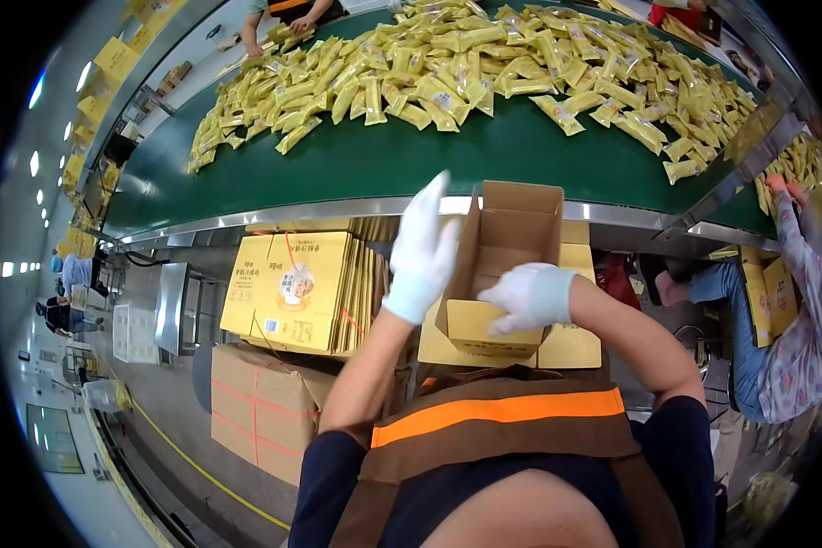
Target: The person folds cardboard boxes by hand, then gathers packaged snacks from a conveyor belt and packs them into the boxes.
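An open yellow cardboard box (498,342) stands in front of me, its bare brown inside showing. My left hand (423,245), in a white glove, is raised at the box's left side with fingers stretched upward and thumb apart; it holds nothing. My right hand (532,298), also gloved in white, is over the box's front right part, fingers spread and slightly bent near the front wall. Whether it touches the cardboard I cannot tell. Beyond the box, a heap of yellow wrapped packets (447,91) lies on a green conveyor belt (393,164).
Flattened yellow cartons (288,292) are stacked to the left, above a brown parcel (256,411) bound with red strapping. The belt's metal edge (329,210) runs behind the box. Another person's hands (283,27) are at the far packets; a co-worker (799,338) sits at right.
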The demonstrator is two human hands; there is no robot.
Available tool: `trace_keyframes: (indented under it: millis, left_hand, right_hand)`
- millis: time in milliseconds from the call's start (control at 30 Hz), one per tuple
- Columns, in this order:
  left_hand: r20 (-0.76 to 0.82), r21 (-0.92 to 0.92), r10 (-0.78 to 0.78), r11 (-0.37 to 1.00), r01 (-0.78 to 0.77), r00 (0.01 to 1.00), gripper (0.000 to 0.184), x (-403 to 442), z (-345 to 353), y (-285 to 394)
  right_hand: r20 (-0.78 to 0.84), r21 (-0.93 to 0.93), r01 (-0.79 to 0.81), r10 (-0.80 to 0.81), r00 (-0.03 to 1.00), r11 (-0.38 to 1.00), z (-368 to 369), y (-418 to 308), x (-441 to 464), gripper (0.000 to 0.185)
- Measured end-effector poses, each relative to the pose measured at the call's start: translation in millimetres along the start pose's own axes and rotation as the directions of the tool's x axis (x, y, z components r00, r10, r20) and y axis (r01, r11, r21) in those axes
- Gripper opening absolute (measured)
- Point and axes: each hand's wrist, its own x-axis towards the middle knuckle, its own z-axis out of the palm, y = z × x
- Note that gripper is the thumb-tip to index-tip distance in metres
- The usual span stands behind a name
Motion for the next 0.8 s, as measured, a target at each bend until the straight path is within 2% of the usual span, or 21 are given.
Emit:
trace_keyframes:
  millis: [33, 67, 133, 167, 200, 233, 267, 300, 367, 400, 433, 467, 533, 600, 633, 700, 733, 767, 800]
  left_hand:
    - [0.164, -0.004, 0.068, 0.998, -0.068, 0.984, 0.048, 21, -1, 18]
    - [0.326, -0.022, 0.134, 0.991, -0.135, 0.936, 0.046, 30, 5, 31]
    - [0.622, 0.376, -0.053, 0.895, -0.239, 0.781, 0.047, 15, 35, 17]
    - [0.688, 0.480, -0.180, 0.840, -0.254, 0.703, 0.053, 10, 31, 10]
    - [0.743, 0.529, -0.261, 0.793, -0.302, 0.616, 0.062, 10, 28, 5]
    - [0.752, 0.521, -0.261, 0.798, -0.302, 0.605, 0.062, 10, 22, 1]
    - [0.760, 0.513, -0.264, 0.804, -0.300, 0.593, 0.063, 8, 14, -3]
    - [0.795, 0.462, -0.290, 0.859, -0.220, 0.533, 0.071, 4, 10, -10]
    - [0.732, 0.283, -0.239, 0.958, 0.033, 0.638, 0.076, -30, 20, -45]
    - [0.698, 0.174, -0.221, 0.975, 0.139, 0.681, 0.078, -49, 28, -66]
    - [0.713, -0.020, -0.116, 0.983, 0.185, 0.692, 0.082, -64, 38, -85]
    - [0.659, -0.294, -0.073, 0.891, 0.346, 0.748, 0.081, -75, 51, -81]
    - [0.604, -0.557, -0.141, 0.629, 0.542, 0.784, 0.082, -89, 55, -59]
    - [0.567, -0.565, -0.179, 0.626, 0.538, 0.804, 0.081, -97, 61, -62]
    - [0.538, -0.578, -0.194, 0.623, 0.527, 0.820, 0.080, -92, 66, -64]
    - [0.613, -0.240, -0.208, 0.870, 0.431, 0.762, 0.077, -78, 55, -68]
    - [0.637, -0.050, -0.235, 0.938, 0.344, 0.734, 0.075, -67, 48, -69]
    - [0.617, 0.108, -0.169, 0.986, 0.130, 0.768, 0.069, -56, 44, -72]
    - [0.632, 0.086, -0.073, 0.996, 0.024, 0.771, 0.068, -34, 30, -72]
  right_hand:
    - [0.008, -0.023, 0.003, -0.003, 1.000, 1.000, -6, -9, 4, 0.044]
    - [-0.070, 0.047, -0.008, 0.011, 0.997, 0.999, -2, -8, 4, 0.044]
    - [-0.220, 0.178, -0.019, 0.059, 0.974, 0.984, 10, 6, -2, 0.045]
    - [-0.293, -0.099, 0.042, -0.070, 0.954, 0.994, 23, 26, -16, 0.044]
    - [-0.222, 0.040, -0.288, 0.289, 0.931, 0.957, 18, 20, -24, 0.043]
    - [-0.474, -0.114, -0.331, 0.242, 0.847, 0.937, 42, 31, -30, 0.045]
    - [-0.682, -0.246, -0.401, 0.136, 0.719, 0.882, 73, 44, -35, 0.047]
    - [-0.686, -0.145, -0.401, 0.200, 0.700, 0.905, 87, 48, -34, 0.048]
    - [-0.679, 0.059, -0.397, 0.328, 0.656, 0.916, 107, 57, -31, 0.052]
    - [-0.699, 0.200, -0.307, 0.355, 0.620, 0.930, 118, 62, -29, 0.052]
    - [-0.715, 0.334, -0.203, 0.387, 0.582, 0.921, 130, 68, -25, 0.052]
    - [-0.728, 0.442, -0.090, 0.415, 0.547, 0.893, 136, 75, -22, 0.053]
    - [-0.690, 0.640, 0.184, 0.453, 0.564, 0.746, 153, 78, -19, 0.073]
    - [-0.576, 0.813, 0.361, 0.546, 0.608, 0.456, 149, 63, -15, 0.078]
    - [-0.570, 0.815, 0.340, 0.548, 0.612, 0.469, 146, 63, -13, 0.078]
    - [-0.557, 0.808, 0.262, 0.539, 0.632, 0.528, 151, 72, -12, 0.077]
    - [-0.531, 0.765, 0.122, 0.512, 0.676, 0.632, 139, 74, -22, 0.073]
    - [-0.471, 0.695, -0.079, 0.536, 0.701, 0.715, 116, 71, -33, 0.068]
    - [-0.411, 0.588, -0.272, 0.571, 0.711, 0.762, 94, 70, -40, 0.064]
